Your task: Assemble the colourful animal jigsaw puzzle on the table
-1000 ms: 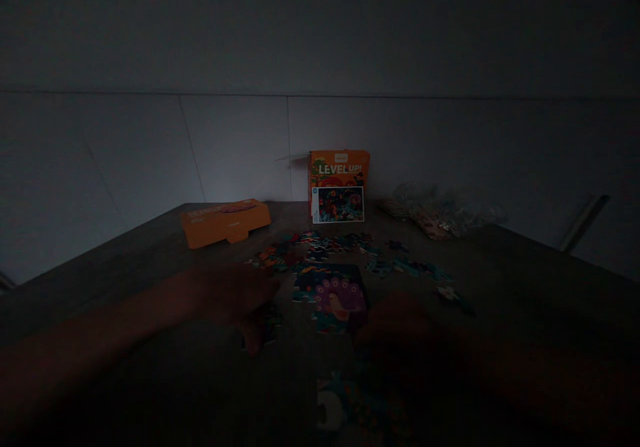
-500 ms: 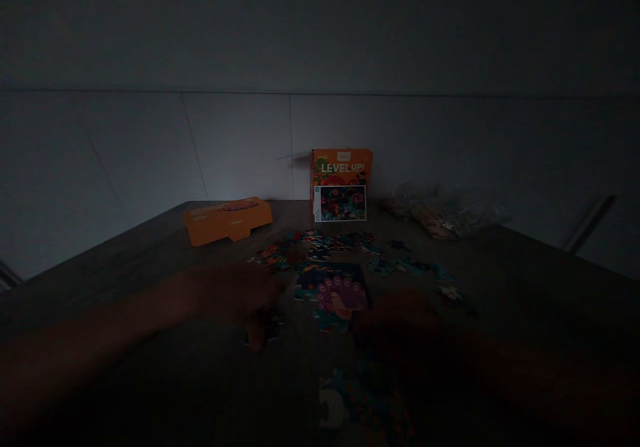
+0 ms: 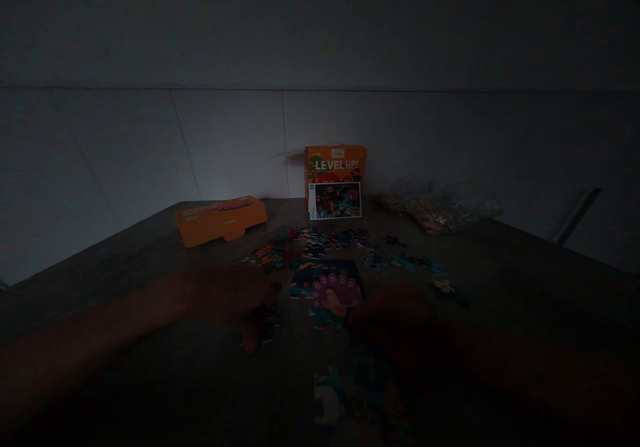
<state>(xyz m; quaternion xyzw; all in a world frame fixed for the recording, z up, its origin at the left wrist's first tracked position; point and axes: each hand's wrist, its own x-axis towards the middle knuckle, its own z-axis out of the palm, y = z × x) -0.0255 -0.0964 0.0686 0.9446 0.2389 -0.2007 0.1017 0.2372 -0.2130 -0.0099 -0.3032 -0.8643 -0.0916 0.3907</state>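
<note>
Left hand [image 3: 230, 295] rested on a loose piece [image 3: 264, 330] on the tabletop [image 3: 150, 260], grip state indeterminate; right hand [image 3: 395, 313] touched the assembled section [image 3: 327, 290], grip likewise unclear; align tabs before pressing

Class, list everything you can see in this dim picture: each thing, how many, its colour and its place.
puzzle box: one, orange, upright at the table's far edge by the wall.
box lid: one, orange, lying flat, far left.
loose pieces: many, multicoloured, scattered mid-table.
joined section: one, purple and blue, centre.
near section: one, teal, near edge.
plastic bag: one, clear, far right.
table: one, grey-brown.
left hand: over a piece.
right hand: beside the joined section.
</note>
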